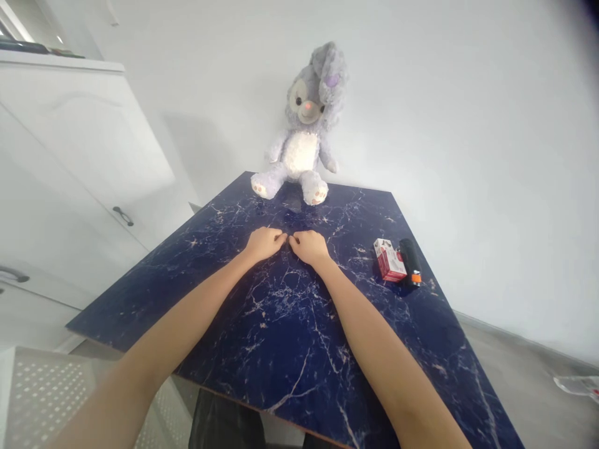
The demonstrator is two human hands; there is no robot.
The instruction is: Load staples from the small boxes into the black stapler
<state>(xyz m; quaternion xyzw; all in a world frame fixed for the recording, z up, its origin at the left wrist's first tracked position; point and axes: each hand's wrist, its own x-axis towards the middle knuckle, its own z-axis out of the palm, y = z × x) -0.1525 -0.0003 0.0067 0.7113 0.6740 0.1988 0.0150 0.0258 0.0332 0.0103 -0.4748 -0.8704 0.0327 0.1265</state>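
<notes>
Dark blue marbled table (281,349), seen from above, with 2 bare forearms stretched across it. At its middle, left hand (264,242) and right hand (309,246), knuckles up, fingers curled shut, fingertips touching each other (anything pinched between them too small to tell). Straight ahead, apart from both hands and about equally far from each, a grey plush rabbit (304,134) sitting upright at the far edge against a white wall. Off to the right, nearer the right hand, a red box (389,260) just beside a black cylinder (410,260), long axes pointing away. White cabinet (70,174) at left.
</notes>
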